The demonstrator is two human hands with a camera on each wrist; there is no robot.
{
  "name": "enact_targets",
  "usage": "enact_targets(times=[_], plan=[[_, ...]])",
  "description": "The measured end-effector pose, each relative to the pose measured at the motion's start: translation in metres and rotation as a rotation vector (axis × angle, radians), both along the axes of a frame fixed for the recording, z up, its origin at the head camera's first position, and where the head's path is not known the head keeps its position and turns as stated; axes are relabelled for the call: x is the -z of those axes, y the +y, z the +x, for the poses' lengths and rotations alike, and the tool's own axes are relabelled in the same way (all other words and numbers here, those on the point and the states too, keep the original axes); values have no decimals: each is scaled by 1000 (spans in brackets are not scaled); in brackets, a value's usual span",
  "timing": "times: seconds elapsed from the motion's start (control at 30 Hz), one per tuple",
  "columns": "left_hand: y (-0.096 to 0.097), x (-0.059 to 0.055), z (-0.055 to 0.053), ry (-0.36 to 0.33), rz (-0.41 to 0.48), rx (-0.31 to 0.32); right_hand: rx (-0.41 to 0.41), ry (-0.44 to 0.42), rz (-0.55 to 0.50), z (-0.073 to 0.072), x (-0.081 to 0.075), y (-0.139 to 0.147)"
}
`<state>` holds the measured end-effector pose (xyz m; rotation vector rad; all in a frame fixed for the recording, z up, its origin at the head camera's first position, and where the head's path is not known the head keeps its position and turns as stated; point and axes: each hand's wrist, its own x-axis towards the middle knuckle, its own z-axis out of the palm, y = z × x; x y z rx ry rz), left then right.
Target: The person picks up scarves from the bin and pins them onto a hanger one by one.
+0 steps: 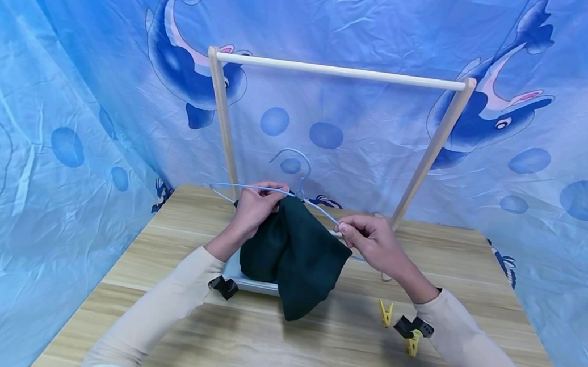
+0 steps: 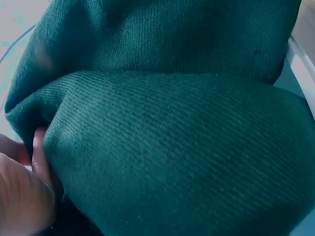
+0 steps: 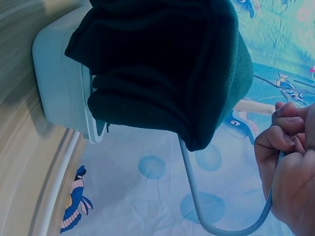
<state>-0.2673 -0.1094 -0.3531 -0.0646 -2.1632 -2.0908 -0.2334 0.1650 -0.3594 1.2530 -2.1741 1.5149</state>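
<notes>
A dark green ribbed cloth (image 1: 311, 264) hangs in folds over the lower bar of a pale blue wire hanger (image 1: 323, 211), whose hook points up. At the cloth's upper left edge, my left hand (image 1: 257, 206) pinches the fabric just under the hanger's left arm; part of its grip is hidden by cloth in the left wrist view. My right hand (image 1: 374, 240) grips the hanger's right arm between thumb and curled fingers. In the right wrist view the hanger's rounded end (image 3: 236, 231) loops out beside that hand. Beneath the cloth stands a light blue bin (image 3: 59, 73), partly covered.
Behind the hands rises a wooden rack with a white top rail (image 1: 343, 71). Two yellow clothespins lie on the wooden table (image 1: 201, 336): one clothespin (image 1: 385, 313) left of my right wrist, another clothespin (image 1: 413, 346) partly under it. A blue dolphin-print curtain (image 1: 103, 51) surrounds the table.
</notes>
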Motion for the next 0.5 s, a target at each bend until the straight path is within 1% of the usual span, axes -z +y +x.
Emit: enact_targets(times=[0.13,0.23,0.33,0.43,0.5], plan=[[0,0,0,-52,75,22,11,1,5,-1,-1,-1],[-1,2,1,-77,92,51,18,0,-1,-2,-1,-1],[-2,3,3,-64,51,83,14,-3,-11,-2,-2,-1],[-5,6,3,-19,-31,113,5,-7,-11,-1,-4,-1],[-7,7,2,-5,-89,130,-2,-11,-5,-1,-5,-1]])
